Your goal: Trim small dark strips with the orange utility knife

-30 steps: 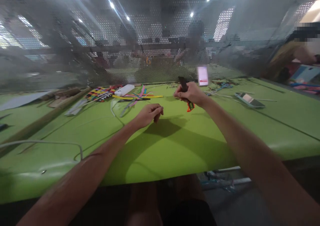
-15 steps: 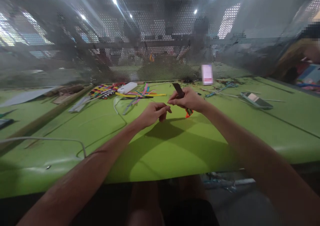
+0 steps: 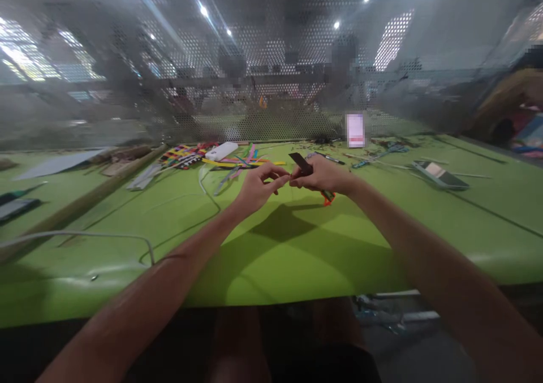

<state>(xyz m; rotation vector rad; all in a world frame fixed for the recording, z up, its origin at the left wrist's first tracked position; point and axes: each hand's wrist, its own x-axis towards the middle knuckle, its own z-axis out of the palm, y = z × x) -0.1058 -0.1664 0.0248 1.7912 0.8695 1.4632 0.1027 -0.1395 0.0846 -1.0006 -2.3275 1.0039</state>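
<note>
My right hand (image 3: 324, 175) is closed on a dark flat strip (image 3: 300, 163), whose end sticks up between thumb and fingers. Below that hand shows a small orange and green piece (image 3: 328, 197); whether the hand holds it is unclear. My left hand (image 3: 259, 189) is just to the left, thumb and forefinger pinched, their tips meeting the right fingertips. Anything between the left fingertips is too small to make out. Both hands are over the green table (image 3: 280, 270).
Coloured strips (image 3: 241, 165), a woven piece (image 3: 182, 155) and a white device (image 3: 221, 151) lie behind my left hand. A bamboo pole (image 3: 91, 195) crosses the left side. A lit phone (image 3: 355, 130) stands behind; another phone (image 3: 439, 175) lies right. A person (image 3: 509, 100) is at the far right.
My left fingertips have moved in to meet the right ones and closed. The dark strip is tilted further to the left. The view has shifted slightly.
</note>
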